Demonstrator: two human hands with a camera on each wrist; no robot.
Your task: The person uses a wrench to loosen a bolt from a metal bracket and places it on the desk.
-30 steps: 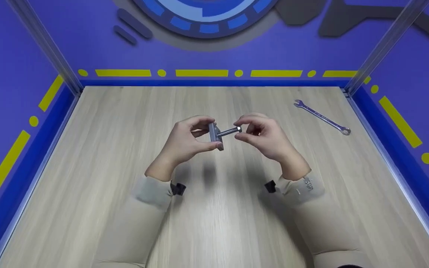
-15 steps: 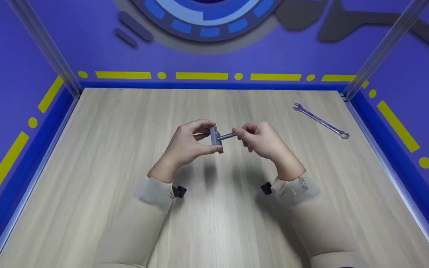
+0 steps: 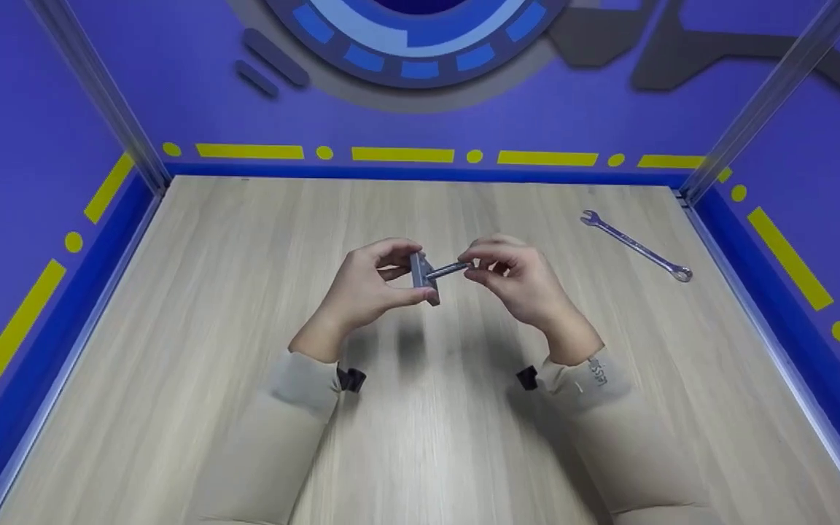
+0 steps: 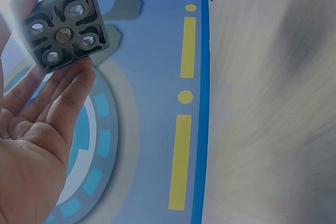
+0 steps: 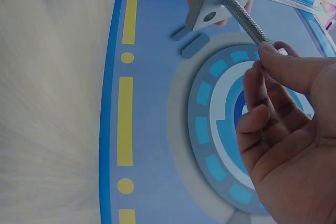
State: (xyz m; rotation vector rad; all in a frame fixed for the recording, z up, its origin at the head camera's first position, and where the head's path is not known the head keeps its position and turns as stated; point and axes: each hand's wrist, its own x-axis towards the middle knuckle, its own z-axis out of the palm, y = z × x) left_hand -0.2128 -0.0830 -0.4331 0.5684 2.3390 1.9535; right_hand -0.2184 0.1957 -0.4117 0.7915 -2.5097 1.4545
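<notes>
My left hand (image 3: 365, 284) grips a grey square metal plate (image 3: 418, 271) by its edges, between thumb and fingers, above the table. A threaded bolt (image 3: 446, 272) sticks out of the plate's middle toward my right hand (image 3: 526, 284). In the left wrist view, the plate's ribbed back (image 4: 63, 17) has a hole near each corner, and the bolt's tip (image 4: 63, 35) fills the central hole. The right wrist view has my thumb and a finger pinching the bolt (image 5: 247, 20) at its head end; the head is mostly hidden by them. The plate's smooth face (image 5: 202, 3) is toward that hand.
A combination wrench (image 3: 636, 246) lies at the back right of the wood-grain table (image 3: 208, 306). Blue panels with yellow marks (image 3: 402, 154) stand behind and at both sides, joined by metal corner posts. A dark camera mount (image 3: 351, 379) sits at each wrist.
My right thumb and fingers have gone from apart around the bolt head to closed on it, then turned back, loosening somewhat. The left hand holds the plate steady; the head view has shifted slightly.
</notes>
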